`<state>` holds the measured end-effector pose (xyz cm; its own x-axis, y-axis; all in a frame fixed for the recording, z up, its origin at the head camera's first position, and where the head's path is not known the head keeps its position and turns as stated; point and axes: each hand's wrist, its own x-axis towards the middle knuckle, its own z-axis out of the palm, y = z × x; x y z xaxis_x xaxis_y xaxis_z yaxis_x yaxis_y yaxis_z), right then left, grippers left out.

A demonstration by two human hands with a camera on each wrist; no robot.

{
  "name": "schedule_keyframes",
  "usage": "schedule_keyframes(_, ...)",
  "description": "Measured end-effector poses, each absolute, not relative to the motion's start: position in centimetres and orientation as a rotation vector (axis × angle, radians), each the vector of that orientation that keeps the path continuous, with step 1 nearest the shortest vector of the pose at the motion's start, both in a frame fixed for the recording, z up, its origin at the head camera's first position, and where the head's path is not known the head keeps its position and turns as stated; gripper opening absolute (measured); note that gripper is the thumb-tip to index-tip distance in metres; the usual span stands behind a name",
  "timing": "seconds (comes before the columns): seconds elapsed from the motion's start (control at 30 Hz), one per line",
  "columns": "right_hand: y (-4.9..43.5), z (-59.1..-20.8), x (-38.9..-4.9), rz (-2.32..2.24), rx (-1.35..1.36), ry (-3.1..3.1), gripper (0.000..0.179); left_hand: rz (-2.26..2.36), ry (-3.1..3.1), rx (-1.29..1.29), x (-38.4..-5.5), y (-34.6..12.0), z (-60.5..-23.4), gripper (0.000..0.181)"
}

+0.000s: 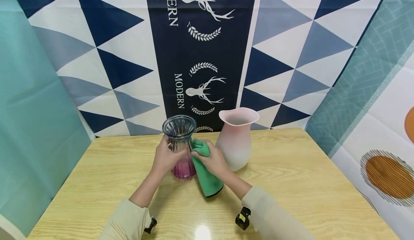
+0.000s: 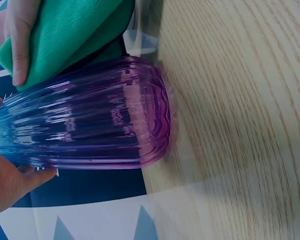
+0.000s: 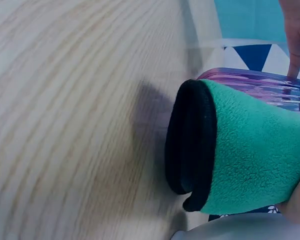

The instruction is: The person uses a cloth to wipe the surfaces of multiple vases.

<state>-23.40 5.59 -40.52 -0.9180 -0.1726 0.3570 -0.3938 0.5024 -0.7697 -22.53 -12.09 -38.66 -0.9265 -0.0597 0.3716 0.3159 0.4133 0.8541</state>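
Note:
A ribbed glass vase [image 1: 183, 168], blue-grey at its flared rim and magenta at the base, stands upright on the table. My left hand [image 1: 165, 157] grips it around the narrow middle, thumb in front. In the left wrist view the vase [image 2: 95, 120] shows its fluted side, with the left hand's fingers [image 2: 40, 177] along it. My right hand [image 1: 215, 161] holds a folded green cloth [image 1: 208, 180] up against the vase's right side. The cloth [image 3: 255, 150] hangs down with a black-edged hem in the right wrist view.
A pink-and-white vase [image 1: 235, 146] with a wavy lip stands just right of my right hand. The wooden table [image 1: 291, 182] ends at a patterned cloth backdrop [image 1: 200, 53] behind. Teal fabric [image 1: 38, 100] hangs on the left, and patterned fabric [image 1: 375, 139] on the right.

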Motion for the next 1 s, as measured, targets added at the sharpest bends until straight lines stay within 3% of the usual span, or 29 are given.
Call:
schedule_keyframes(0.6, 4.8, -37.3, -23.6, 1.564, 0.545, -1.976, 0.053, -1.521, -2.341, -0.248, -22.3, -12.0, -38.5, 0.072)
schedule_keyframes(1.0, 4.9, -37.1, -23.3, 1.530, 0.518, -2.173, 0.053, -1.553, -2.327, -0.248, -22.3, -12.0, -38.5, 0.073)
